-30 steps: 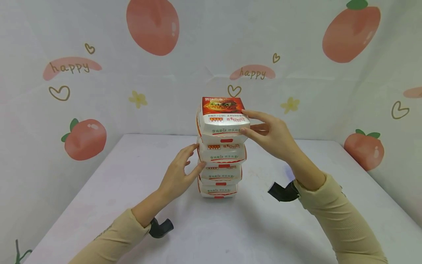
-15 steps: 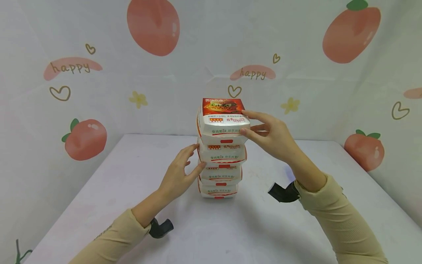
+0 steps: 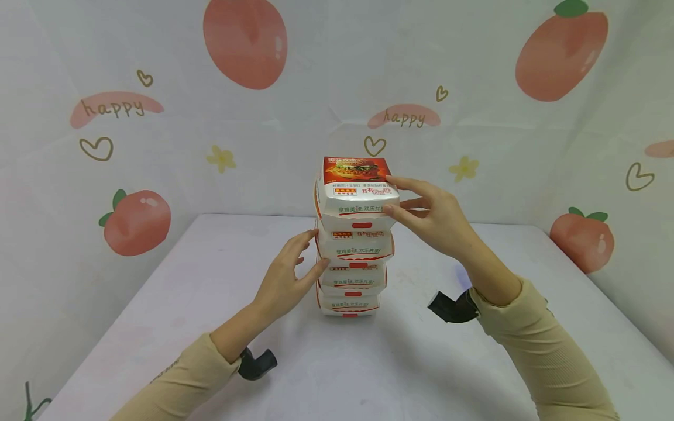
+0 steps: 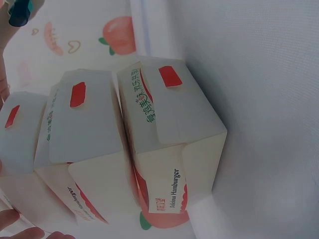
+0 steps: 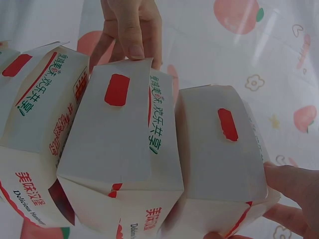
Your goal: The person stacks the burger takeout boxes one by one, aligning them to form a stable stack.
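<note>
Several white burger boxes stand in one upright stack at the table's middle. The top box (image 3: pixel 355 202) has a red lid with a burger picture. Along its right edge my right hand (image 3: pixel 439 216) grips it, thumb on the front and index finger at the lid edge. Lower on the left, my left hand (image 3: pixel 284 280) touches the second box (image 3: pixel 363 244) with fairly straight fingers, its thumb near that box's lower front corner. In the left wrist view the lowest box (image 4: pixel 199 124) rests on the table. The right wrist view shows red stickers on the front flaps.
The white table (image 3: pixel 342 368) reaches back to a white cloth backdrop (image 3: pixel 326 58) printed with peaches, hearts and flowers. A black wrist camera (image 3: pixel 256 363) sits on the left wrist, and another black camera (image 3: pixel 454 306) on the right.
</note>
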The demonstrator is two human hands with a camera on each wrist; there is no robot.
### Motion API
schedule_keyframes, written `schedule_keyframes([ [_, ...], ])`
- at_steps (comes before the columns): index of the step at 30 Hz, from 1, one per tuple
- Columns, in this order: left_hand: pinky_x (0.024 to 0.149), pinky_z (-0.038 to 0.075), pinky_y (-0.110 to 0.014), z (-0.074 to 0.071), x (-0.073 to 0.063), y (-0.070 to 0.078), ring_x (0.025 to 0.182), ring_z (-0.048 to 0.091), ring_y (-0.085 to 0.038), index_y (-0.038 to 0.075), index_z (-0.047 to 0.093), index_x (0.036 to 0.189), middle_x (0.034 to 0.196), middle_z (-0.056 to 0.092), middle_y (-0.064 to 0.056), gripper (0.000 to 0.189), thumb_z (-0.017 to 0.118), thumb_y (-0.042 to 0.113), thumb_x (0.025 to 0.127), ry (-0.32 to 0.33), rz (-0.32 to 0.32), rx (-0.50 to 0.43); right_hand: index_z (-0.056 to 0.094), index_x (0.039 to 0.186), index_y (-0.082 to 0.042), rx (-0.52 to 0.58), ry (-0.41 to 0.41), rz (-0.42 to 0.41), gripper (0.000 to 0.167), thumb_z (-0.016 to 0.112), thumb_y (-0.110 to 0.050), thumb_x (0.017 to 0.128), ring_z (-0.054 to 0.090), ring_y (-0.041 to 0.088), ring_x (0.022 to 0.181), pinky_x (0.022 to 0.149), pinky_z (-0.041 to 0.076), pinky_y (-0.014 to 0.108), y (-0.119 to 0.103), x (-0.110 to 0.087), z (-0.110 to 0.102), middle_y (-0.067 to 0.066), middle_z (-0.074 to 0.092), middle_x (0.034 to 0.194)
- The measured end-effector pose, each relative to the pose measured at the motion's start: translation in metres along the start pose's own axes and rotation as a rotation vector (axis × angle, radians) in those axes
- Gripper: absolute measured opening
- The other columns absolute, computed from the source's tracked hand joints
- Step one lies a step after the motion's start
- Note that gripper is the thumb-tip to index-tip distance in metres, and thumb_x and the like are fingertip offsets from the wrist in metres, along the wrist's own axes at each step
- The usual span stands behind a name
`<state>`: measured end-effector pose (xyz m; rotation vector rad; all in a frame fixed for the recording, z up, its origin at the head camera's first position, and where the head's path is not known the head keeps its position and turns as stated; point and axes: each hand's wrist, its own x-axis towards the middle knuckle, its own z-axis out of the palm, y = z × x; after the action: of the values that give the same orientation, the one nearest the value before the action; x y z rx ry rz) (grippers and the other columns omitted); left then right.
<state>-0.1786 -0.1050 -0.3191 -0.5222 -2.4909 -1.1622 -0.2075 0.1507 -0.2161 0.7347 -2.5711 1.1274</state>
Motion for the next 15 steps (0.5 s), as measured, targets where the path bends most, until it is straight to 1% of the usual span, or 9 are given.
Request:
schedule_keyframes([
  [10, 0.096, 0.051, -0.044, 0.0007, 0.001, 0.0, 0.127, 0.048, -0.031, 0.012, 0.039, 0.14, 0.142, 0.043, -0.008, 0.056, 0.06, 0.028, 0.091, 0.002, 0.004, -0.001, 0.047, 0.137, -0.023, 0.002, 0.004, 0.006, 0.051, 0.063, -0.028, 0.089, 0.062, 0.032, 0.11, 0.082, 0.056, 0.046, -0.0008, -0.0006, -0.001, 0.007, 0.049, 0.139],
  [15, 0.094, 0.051, -0.045, 0.0004, 0.0003, 0.0004, 0.126, 0.048, -0.033, 0.011, 0.039, 0.14, 0.142, 0.044, -0.009, 0.056, 0.06, 0.027, 0.091, 0.01, 0.016, 0.002, 0.047, 0.137, -0.023, 0.003, 0.005, 0.003, 0.051, 0.063, -0.029, 0.089, 0.063, 0.032, 0.11, 0.082, 0.056, 0.046, -0.0005, -0.0002, -0.0009, 0.007, 0.049, 0.139],
])
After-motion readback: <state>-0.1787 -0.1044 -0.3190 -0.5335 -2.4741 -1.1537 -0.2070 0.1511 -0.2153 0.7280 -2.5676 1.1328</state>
